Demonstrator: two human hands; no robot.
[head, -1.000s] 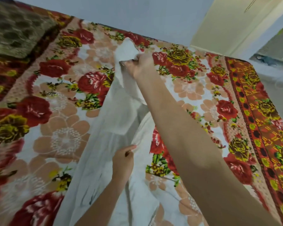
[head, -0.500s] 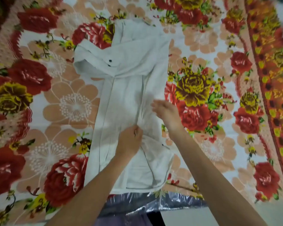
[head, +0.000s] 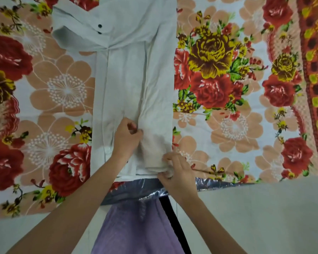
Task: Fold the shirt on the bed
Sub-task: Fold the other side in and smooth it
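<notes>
Shirt (head: 128, 74) lies lengthwise on bed (head: 228, 88), sides folded in to a narrow strip, hem at the near edge. Left hand (head: 126, 138) pinches the centre fold; right hand (head: 176, 173) grips the hem's right corner.

Risk: the hem sits right at the bed edge, so a tug could drag it off. Releasing the pinch may let the right panel open.

Collar cut off at top. Under-layers hidden.

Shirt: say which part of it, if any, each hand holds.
The left hand pinches the shirt at a fold near its lower middle; the right hand grips its bottom right hem corner.
</notes>
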